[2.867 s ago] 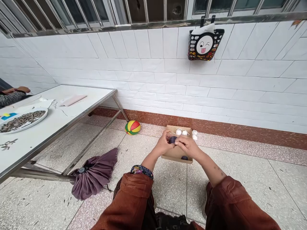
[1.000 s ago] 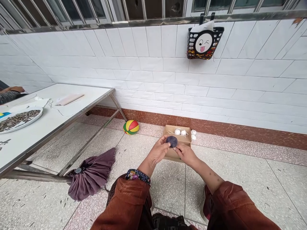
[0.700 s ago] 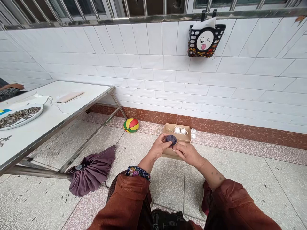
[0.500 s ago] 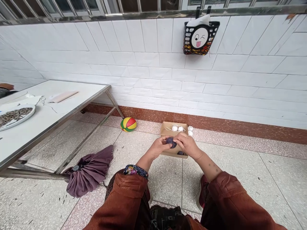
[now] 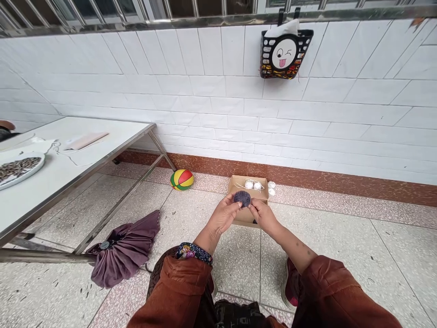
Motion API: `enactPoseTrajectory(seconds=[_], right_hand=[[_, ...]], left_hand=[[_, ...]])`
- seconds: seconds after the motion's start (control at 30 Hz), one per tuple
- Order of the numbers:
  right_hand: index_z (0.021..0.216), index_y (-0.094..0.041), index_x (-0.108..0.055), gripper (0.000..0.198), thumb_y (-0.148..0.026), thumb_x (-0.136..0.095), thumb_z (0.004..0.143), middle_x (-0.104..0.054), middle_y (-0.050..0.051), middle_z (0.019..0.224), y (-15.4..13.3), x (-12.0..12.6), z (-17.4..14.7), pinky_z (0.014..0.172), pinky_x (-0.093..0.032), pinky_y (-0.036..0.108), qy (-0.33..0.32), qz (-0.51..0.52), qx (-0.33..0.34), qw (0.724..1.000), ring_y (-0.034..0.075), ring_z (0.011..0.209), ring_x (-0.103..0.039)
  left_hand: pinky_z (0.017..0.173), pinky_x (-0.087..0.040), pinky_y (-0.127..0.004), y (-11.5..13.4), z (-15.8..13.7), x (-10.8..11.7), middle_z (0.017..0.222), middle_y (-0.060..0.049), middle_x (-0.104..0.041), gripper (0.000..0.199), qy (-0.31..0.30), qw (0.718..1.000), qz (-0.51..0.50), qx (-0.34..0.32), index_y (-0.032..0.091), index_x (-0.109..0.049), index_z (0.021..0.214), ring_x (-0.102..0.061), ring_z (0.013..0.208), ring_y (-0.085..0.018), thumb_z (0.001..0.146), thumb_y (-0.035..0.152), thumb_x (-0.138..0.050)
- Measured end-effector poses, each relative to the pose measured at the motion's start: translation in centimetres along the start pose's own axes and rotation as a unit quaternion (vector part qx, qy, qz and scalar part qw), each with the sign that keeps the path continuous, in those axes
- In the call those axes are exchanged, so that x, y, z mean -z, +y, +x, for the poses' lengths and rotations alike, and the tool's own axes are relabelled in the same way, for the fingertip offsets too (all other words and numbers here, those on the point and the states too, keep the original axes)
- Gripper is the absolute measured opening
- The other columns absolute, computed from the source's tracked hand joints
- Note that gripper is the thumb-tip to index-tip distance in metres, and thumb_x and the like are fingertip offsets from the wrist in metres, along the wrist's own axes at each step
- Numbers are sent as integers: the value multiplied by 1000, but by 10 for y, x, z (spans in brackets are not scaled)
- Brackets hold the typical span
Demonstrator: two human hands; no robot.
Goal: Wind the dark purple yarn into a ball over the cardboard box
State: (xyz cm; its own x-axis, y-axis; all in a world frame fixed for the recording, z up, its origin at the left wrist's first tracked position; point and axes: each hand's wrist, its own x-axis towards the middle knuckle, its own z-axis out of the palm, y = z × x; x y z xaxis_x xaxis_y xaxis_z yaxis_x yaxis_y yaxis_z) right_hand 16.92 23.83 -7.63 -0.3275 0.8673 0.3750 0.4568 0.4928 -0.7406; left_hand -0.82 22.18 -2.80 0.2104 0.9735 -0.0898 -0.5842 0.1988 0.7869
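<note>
A dark purple-grey ball of yarn [image 5: 242,198] is held up over a shallow cardboard box on the floor. My left hand [image 5: 223,214] grips the ball from the left, thumb in front. At the ball's lower right edge, the fingers of my right hand [image 5: 264,214] are closed in a pinch against it; whether they hold a loose strand is too small to tell. Behind my hands, the cardboard box [image 5: 244,217] has white yarn balls [image 5: 253,184] with loose strands in its far part. Something dark shows partly beside my right hand in the near part.
More white balls [image 5: 271,188] lie right of the box by the wall. A striped ball [image 5: 182,179] rests near a table leg. To the left stand a white table [image 5: 82,157] and a folded purple umbrella [image 5: 126,250]. A black basket [image 5: 286,53] hangs from the rail.
The ball of yarn has turned and shows more fully between my hands. My right hand has come down from over its top to its lower right side.
</note>
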Motion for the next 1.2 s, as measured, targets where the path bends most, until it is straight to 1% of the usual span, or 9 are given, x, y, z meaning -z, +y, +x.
enactPoseTrajectory(seconds=[0.13,0.23,0.37,0.53,0.63,0.8,0.97,1.07,1.2], right_hand=[[95,-22,-65,22,-33,-48,102,-70,5,87,-22,16,-2,75,-51,31,-57,42,26,997,19,80,-65],[91,-22,-66,20,-34,-53,101,-69,4,84,-38,32,0,72,-50,29,-98,60,56,992,18,76,-64],[90,-22,-67,19,-33,-55,100,-67,3,82,-43,49,9,73,-49,30,-43,75,57,995,18,77,-62],[83,-21,-63,21,-33,-56,99,-64,3,80,-19,49,22,75,-48,31,45,53,22,997,19,79,-60],[81,-21,-60,25,-33,-50,101,-62,3,77,-3,35,21,72,-49,30,55,40,-11,998,19,76,-60],[89,-21,-61,21,-28,-47,102,-67,5,86,3,15,4,74,-50,30,-44,-50,13,998,19,82,-63],[88,-21,-62,23,-30,-47,103,-66,4,84,-27,27,-6,72,-50,29,-174,-25,101,979,18,77,-63],[89,-22,-64,23,-35,-50,102,-66,3,82,-41,45,-1,71,-50,28,-121,67,75,988,17,75,-62],[87,-22,-64,25,-39,-52,101,-65,2,80,-33,60,13,72,-49,29,9,117,7,993,17,75,-60]], left_hand=[[97,-47,-36,3,5,4,111,-7,-72,46,55,996,51,-38,19,-71,111,-64,103,-20,67,25,-86],[97,-47,-37,3,8,8,110,-6,-71,47,83,981,167,-54,20,-71,111,-65,100,-20,66,25,-85],[89,-50,-35,-4,6,10,118,-8,-64,51,41,957,283,-56,21,-74,112,-65,97,-21,62,22,-86],[87,-51,-34,-5,-2,0,111,-7,-67,74,-97,981,168,28,28,-59,136,-63,99,-20,67,23,-86],[84,-53,-33,0,-4,-6,122,-9,-65,65,-103,990,94,37,25,-62,131,-62,103,-22,70,26,-85],[90,-50,-34,2,6,-7,113,-8,-69,48,13,997,74,-15,18,-67,112,-63,103,-21,68,26,-85],[90,-49,-34,-4,15,-3,102,-5,-71,47,74,970,226,-60,19,-67,104,-65,95,-19,62,23,-87],[86,-49,-35,-8,14,-3,100,-6,-72,48,57,960,272,-41,19,-67,105,-65,92,-21,62,25,-87],[95,-47,-36,-9,7,-8,107,-7,-71,47,-22,973,228,-1,18,-69,109,-64,100,-22,66,28,-86]])
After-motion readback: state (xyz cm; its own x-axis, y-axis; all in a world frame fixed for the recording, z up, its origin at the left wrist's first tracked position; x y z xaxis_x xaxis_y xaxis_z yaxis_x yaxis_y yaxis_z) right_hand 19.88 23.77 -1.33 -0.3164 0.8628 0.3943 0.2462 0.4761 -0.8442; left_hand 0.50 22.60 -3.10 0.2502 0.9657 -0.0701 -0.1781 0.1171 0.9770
